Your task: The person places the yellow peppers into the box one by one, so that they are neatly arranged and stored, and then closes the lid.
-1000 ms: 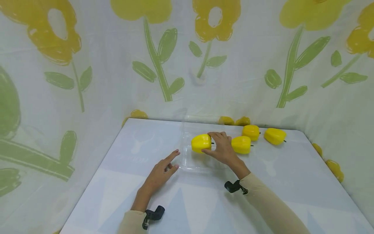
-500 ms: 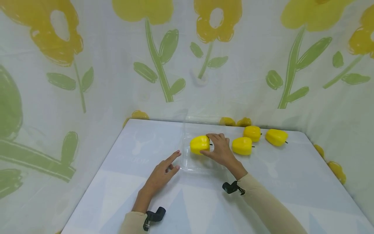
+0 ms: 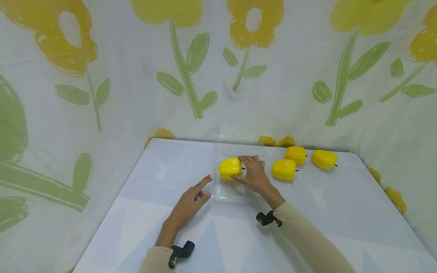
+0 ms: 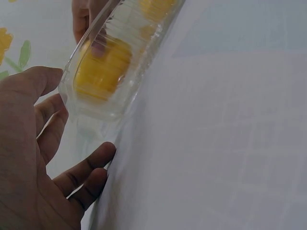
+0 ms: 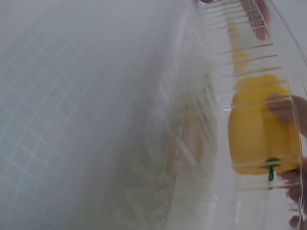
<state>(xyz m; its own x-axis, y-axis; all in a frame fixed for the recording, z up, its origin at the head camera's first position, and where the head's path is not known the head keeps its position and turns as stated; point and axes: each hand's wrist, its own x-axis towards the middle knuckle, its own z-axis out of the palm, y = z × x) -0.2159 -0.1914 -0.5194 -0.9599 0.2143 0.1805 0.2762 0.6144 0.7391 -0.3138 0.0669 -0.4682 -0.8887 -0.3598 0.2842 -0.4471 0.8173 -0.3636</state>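
the right hand [image 3: 254, 175] grasps a yellow pepper [image 3: 230, 168] with curled fingers and thumb, holding it inside the clear plastic tray [image 3: 218, 192] on the white table [image 3: 239, 242], though the tray is so transparent from the head view that its far wall is hard to trace and it is probably low-sided. the left hand [image 3: 188, 203] lies relaxed and flat on the table with fingers extended just beside the tray's near left corner, holding nothing. in the right wrist view the pepper shows blurred through the ribbed tray wall, and three other peppers [image 3: 284, 169] lie on the table to the right, well apart from the tray.
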